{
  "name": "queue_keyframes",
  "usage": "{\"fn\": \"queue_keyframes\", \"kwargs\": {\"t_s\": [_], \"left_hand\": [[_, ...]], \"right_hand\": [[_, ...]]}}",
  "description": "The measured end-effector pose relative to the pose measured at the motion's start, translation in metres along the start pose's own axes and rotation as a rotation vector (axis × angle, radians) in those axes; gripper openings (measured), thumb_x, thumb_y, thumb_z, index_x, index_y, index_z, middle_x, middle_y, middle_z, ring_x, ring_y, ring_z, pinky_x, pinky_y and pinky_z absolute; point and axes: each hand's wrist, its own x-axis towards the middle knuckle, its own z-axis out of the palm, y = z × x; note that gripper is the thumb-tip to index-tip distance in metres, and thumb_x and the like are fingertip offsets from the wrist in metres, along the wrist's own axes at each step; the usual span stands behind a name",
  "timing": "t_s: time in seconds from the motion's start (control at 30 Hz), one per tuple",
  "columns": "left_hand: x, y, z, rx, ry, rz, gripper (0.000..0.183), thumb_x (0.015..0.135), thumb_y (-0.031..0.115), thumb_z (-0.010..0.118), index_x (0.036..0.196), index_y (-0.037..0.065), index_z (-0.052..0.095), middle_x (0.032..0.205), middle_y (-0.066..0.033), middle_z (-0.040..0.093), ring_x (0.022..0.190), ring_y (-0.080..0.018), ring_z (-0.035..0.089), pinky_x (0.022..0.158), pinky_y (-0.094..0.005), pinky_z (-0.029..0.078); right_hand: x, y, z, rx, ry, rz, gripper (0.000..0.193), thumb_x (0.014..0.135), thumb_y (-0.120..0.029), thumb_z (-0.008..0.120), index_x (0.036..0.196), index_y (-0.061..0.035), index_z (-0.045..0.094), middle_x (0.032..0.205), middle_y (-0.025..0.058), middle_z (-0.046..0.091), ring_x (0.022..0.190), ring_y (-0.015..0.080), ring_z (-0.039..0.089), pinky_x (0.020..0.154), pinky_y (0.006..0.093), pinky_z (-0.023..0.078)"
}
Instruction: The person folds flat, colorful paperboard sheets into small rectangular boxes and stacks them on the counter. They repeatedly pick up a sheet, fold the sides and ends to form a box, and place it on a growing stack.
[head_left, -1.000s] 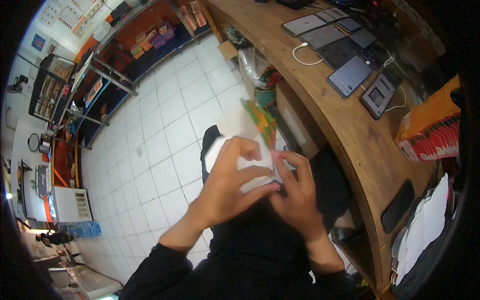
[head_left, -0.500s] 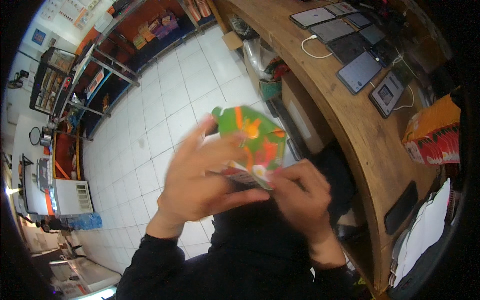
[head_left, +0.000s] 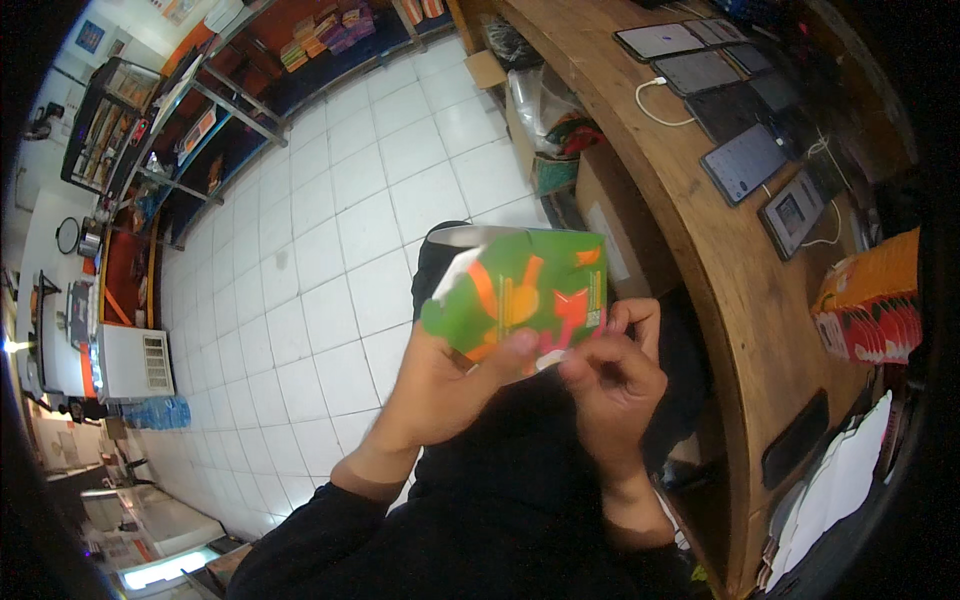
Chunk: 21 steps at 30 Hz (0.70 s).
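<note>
A green cardboard carton printed with orange and pink shapes is up in front of me, over my lap. It looks flattened or partly folded, with a pale flap showing along its upper left edge. My left hand grips it from the lower left, the thumb lying across its printed face and the other fingers hidden behind. At the lower right corner, my right hand is closed in a pinch on the carton's edge. Its fingers are curled, and exactly what lies between their tips is partly hidden.
A curved wooden counter runs along my right. Several phones with a white cable lie on it, beside a stack of orange and red cartons, a black phone and white sheets. Below stands a cardboard box.
The carton has turned and its printed face now shows more fully. My left hand has moved from across its front to its lower left edge. The right hand stays at the lower right corner.
</note>
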Motion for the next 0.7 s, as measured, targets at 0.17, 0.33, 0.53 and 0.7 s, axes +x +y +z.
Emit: {"fn": "queue_keyframes", "kwargs": {"t_s": [0.17, 0.33, 0.53, 0.7], "left_hand": [[0.002, -0.002, 0.010, 0.051, -0.105, 0.043, 0.033, 0.106, 0.012, 0.071, 0.135, -0.004, 0.065, 0.125, -0.0097, 0.073, 0.112, -0.0143, 0.068, 0.097, -0.0316, 0.056], [-0.004, -0.011, 0.014, -0.259, -0.037, 0.011, 0.033, 0.108, 0.014, 0.067, 0.135, -0.005, 0.065, 0.127, -0.0117, 0.073, 0.114, -0.0156, 0.068, 0.098, -0.0309, 0.056], [-0.010, -0.013, 0.018, -0.345, -0.043, 0.028, 0.037, 0.106, 0.015, 0.070, 0.136, -0.007, 0.064, 0.128, -0.0131, 0.073, 0.116, -0.0178, 0.069, 0.100, -0.0325, 0.056], [-0.016, 0.011, 0.011, -0.140, -0.191, 0.075, 0.045, 0.097, 0.018, 0.081, 0.135, -0.002, 0.068, 0.135, -0.0151, 0.070, 0.126, -0.0234, 0.065, 0.105, -0.0381, 0.053]], "right_hand": [[0.000, -0.002, 0.006, -0.007, 0.206, 0.048, 0.021, 0.083, 0.000, 0.088, 0.082, -0.0037, 0.068, 0.112, 0.0054, 0.044, 0.077, 0.0041, 0.047, 0.062, 0.0167, 0.039], [0.000, -0.013, 0.000, -0.033, 0.234, 0.010, 0.022, 0.082, 0.005, 0.082, 0.077, -0.0035, 0.063, 0.115, 0.0095, 0.045, 0.098, 0.0131, 0.051, 0.079, 0.0225, 0.045], [-0.004, -0.023, 0.000, 0.000, 0.218, 0.031, 0.020, 0.083, 0.004, 0.081, 0.077, -0.0035, 0.063, 0.116, 0.0117, 0.045, 0.109, 0.0187, 0.048, 0.094, 0.0302, 0.042], [-0.005, -0.041, -0.017, -0.055, 0.087, 0.019, 0.022, 0.084, -0.005, 0.089, 0.080, -0.0042, 0.067, 0.115, 0.0130, 0.045, 0.106, 0.0202, 0.048, 0.091, 0.0306, 0.043]]}}
